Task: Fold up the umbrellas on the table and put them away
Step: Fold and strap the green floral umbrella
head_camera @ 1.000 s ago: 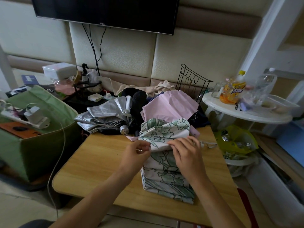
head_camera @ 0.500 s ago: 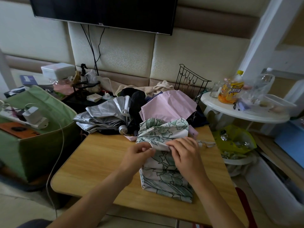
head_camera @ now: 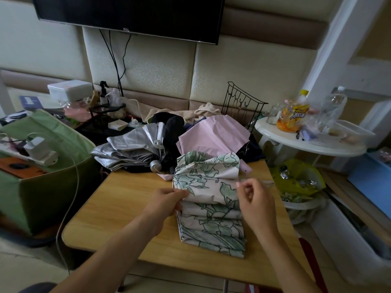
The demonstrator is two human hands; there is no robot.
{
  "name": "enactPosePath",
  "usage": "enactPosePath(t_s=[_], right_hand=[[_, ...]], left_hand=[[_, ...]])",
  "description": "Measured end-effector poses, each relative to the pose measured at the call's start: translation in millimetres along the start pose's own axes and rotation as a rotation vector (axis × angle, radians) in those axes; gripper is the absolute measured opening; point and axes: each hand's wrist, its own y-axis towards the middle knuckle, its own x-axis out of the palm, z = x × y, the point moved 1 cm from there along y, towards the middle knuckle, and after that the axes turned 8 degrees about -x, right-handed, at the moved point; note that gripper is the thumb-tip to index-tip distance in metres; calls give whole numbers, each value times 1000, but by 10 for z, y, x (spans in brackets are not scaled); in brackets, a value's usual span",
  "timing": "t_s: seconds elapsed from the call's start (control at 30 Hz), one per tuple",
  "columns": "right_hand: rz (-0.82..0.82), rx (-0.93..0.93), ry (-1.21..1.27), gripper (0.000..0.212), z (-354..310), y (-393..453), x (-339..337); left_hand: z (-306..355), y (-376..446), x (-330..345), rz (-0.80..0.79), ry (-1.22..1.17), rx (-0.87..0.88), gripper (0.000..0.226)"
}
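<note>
Both forearms are extended over the wooden table (head_camera: pixel 118 210). The floral umbrella (head_camera: pixel 209 204), lying near the table's front edge, is pinched at its left edge by the left hand (head_camera: pixel 164 203). The right hand (head_camera: pixel 257 203) is held at its right edge, fingers curled; a strap grip cannot be confirmed.

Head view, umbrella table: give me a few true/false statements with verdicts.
1. The left hand pinches the left edge of the floral umbrella. True.
2. The floral umbrella hangs in the air above the table. False: it lies on the wooden table top.
3. A silver umbrella lies at the far side of the table, left of the pink umbrella. True.
4. The right hand holds the yellow drink bottle. False: the bottle stands on the white round side table; the hand is at the floral umbrella's right edge.
5. The TV on the wall shows a picture. False: its screen is dark.
</note>
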Motion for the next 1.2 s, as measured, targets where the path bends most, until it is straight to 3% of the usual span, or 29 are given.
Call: enactPosePath(t_s=[0.2, 0.3, 0.43, 0.53, 0.7, 0.9, 1.0, 1.07, 1.1, 1.2], right_hand=[[-308, 406, 266, 73, 171, -7, -36], [-368, 481, 415, 67, 169, -5, -99], [-443, 450, 572, 30, 146, 25, -242], [-434, 418, 576, 26, 224, 33, -252], [-554, 456, 513, 21, 243, 9, -236], [-576, 443, 288, 31, 357, -41, -81], [-568, 396, 189, 29, 313, -38, -34], [-575, 378, 115, 25, 299, -39, -6], [-576, 367, 79, 25, 289, -41, 8], [-580, 318, -39, 22, 205, -3, 18]], left_hand=[[21, -61, 27, 29, -4, 34, 24], [35, -62, 8, 33, -28, 18, 23], [14, -26, -49, 36, 5, -36, 33], [14, -9, -73, 41, 31, -80, 29], [19, -41, -71, 57, 167, -128, 21], [-24, -20, -54, 243, 666, 97, 12], [8, -108, 9, 370, 843, 516, 14], [20, -163, 61, 280, 992, 776, 25], [2, -178, 80, 196, 1077, 810, 32], [-125, -238, 104, 2, 1345, 698, 66]])
